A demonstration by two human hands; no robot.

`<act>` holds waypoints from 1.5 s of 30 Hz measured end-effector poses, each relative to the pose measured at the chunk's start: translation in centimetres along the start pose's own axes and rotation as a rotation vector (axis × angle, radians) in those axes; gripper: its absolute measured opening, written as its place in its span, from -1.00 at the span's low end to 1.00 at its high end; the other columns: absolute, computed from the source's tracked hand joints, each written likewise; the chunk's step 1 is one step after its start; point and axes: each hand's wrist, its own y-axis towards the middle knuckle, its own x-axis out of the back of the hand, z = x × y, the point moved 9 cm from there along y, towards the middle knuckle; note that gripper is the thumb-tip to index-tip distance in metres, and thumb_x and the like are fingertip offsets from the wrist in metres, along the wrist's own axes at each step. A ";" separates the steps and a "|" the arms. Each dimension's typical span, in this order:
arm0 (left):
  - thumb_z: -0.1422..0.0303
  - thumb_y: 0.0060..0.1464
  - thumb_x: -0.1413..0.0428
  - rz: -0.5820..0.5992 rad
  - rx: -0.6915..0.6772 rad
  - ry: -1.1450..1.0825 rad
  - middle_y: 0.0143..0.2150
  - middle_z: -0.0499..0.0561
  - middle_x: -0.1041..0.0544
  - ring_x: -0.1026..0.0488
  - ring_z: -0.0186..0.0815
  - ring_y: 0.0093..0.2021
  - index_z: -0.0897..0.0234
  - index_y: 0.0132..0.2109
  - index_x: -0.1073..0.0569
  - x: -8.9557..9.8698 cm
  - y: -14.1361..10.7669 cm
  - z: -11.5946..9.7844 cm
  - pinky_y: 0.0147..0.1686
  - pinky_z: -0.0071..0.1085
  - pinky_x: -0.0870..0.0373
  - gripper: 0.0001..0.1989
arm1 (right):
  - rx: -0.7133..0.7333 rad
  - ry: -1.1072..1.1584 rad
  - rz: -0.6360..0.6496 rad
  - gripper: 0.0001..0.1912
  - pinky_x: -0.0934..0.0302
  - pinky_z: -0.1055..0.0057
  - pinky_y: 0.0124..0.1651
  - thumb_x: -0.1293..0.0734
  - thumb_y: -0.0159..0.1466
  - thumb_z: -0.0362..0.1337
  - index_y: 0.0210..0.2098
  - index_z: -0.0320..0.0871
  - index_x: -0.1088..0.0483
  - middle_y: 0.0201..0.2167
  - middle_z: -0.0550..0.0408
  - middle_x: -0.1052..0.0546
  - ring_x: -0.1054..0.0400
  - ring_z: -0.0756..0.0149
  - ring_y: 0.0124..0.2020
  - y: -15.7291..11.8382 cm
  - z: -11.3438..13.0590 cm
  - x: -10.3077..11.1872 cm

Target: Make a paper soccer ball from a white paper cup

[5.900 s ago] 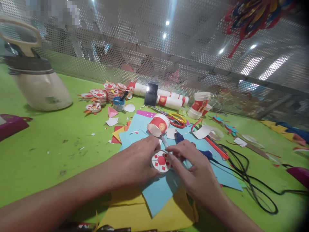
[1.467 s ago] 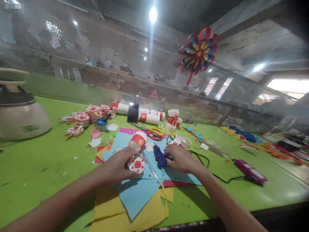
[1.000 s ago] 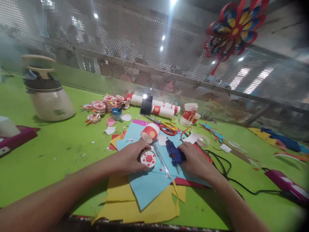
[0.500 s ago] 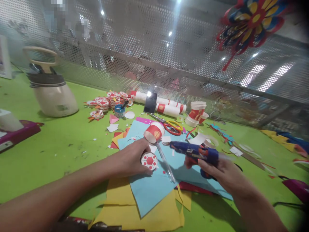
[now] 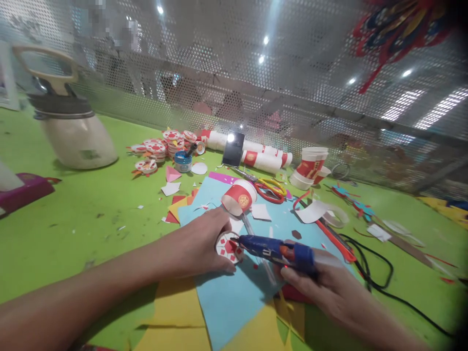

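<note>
My left hand (image 5: 204, 239) is closed around a small white paper disc with red shapes (image 5: 225, 249), gripping it by its rim above the blue paper (image 5: 215, 302). In my right hand (image 5: 321, 282) is a dark blue glue gun (image 5: 274, 249). Its nozzle tip is at the disc's patterned face; whether it touches I cannot tell. Just beyond my left hand lies a red and white paper cup (image 5: 241, 196) on its side. A clear glue stick (image 5: 268, 273) rests partly hidden under the gun.
Scissors (image 5: 270, 190), a blue jar (image 5: 183, 162), stacked patterned discs (image 5: 155, 148) and stacked cups (image 5: 310, 165) stand farther back. To the right are a red-handled tool (image 5: 338, 241) and a black cord (image 5: 387, 292). A beige sprayer (image 5: 78, 139) stands at left.
My right hand has brought the glue gun left and down, so its nozzle is now at the disc. My left hand still holds the disc. The view has shifted slightly.
</note>
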 end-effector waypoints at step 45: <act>0.28 -0.13 -0.39 0.052 0.031 -0.009 -0.01 0.07 -0.42 -0.38 -0.10 -0.02 0.25 -0.19 -0.35 -0.4 0.0 0.0 -0.10 -0.25 -0.32 -0.57 | -0.073 -0.137 -0.042 -0.67 -0.31 0.42 -0.36 -0.22 0.39 -0.04 -0.33 -0.10 -0.46 -0.41 0.08 -0.54 -0.37 0.26 -0.39 0.1 -0.2 -0.7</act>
